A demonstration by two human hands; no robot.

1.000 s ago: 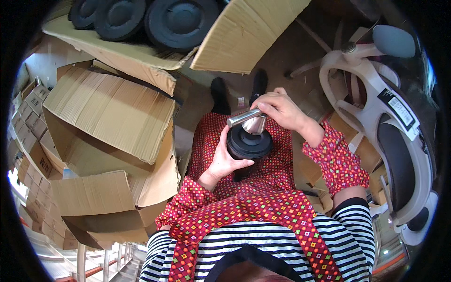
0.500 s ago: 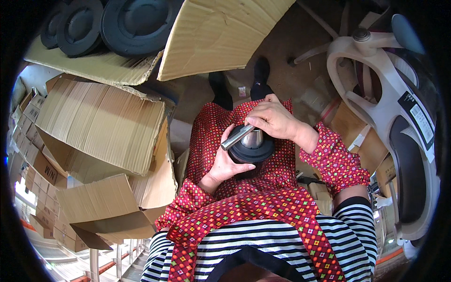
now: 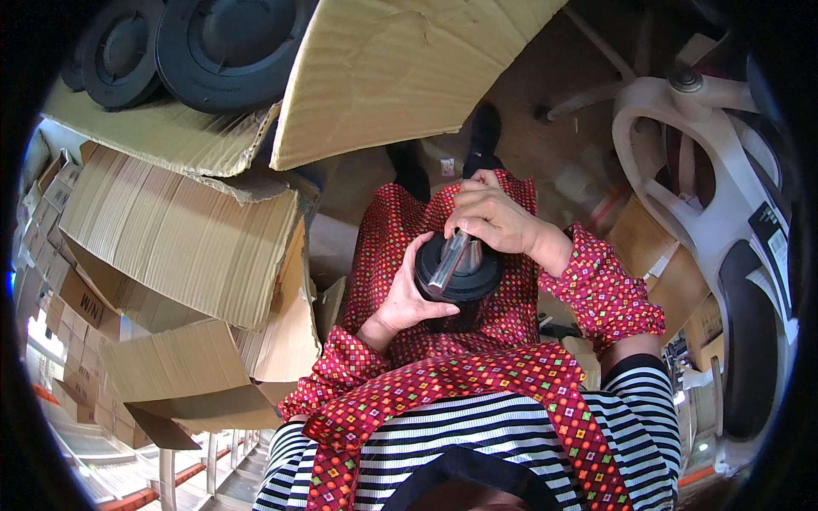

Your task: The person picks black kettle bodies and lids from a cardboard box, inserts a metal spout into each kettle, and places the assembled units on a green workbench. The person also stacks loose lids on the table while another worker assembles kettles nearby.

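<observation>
In my lap sits a black round piece (image 3: 486, 281) with a wide rim and a shiny metal cone at its centre. My left hand (image 3: 404, 294) is wrapped round its left side, thumb along the near edge. Above it, my right hand (image 3: 494, 215) is closed on one end of a shiny metal bar (image 3: 447, 266). The bar slants across the top of the black piece, its free end toward me, and is slightly blurred. I cannot tell whether the bar is joined to the metal cone. The underside of the black piece is hidden against the red patterned apron (image 3: 383, 230).
Several black discs (image 3: 234, 38) stand on cardboard at the upper left. An open carton (image 3: 179, 230) is at my left, beside a raised cardboard flap (image 3: 392, 77). A white-framed chair (image 3: 656, 102) stands at my right. Stacked boxes (image 3: 89, 358) line the far left.
The metal bar has swung so its free end points more toward me. My right hand has turned with it; my left hand still grips the black piece. The view has shifted slightly.
</observation>
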